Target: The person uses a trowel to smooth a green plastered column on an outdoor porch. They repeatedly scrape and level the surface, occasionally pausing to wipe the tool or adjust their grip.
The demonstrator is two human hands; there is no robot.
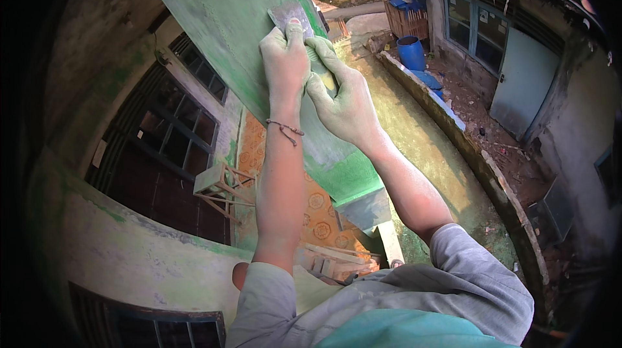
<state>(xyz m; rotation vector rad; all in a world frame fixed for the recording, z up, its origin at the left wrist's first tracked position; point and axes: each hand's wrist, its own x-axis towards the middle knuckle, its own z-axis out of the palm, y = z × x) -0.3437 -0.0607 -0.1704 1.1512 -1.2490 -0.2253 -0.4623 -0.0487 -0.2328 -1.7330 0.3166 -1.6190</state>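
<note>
A broad painted beam or pillar, green with worn greyish patches, runs down in front of me. Against its upper part lies the flat grey blade of a scraper. My left hand is closed at the blade end, its thumb pressed on the blade's face. My right hand wraps round the scraper's handle, which shows pale green and yellow between the fingers. Pale green dust coats both hands and the right forearm. The fingers of my left hand are partly hidden behind the hand itself.
Below is an orange patterned tile floor with a wooden stand and timber pieces near my body. At left is a house wall with dark windows. A low wall, blue barrel and pale blue door are at right.
</note>
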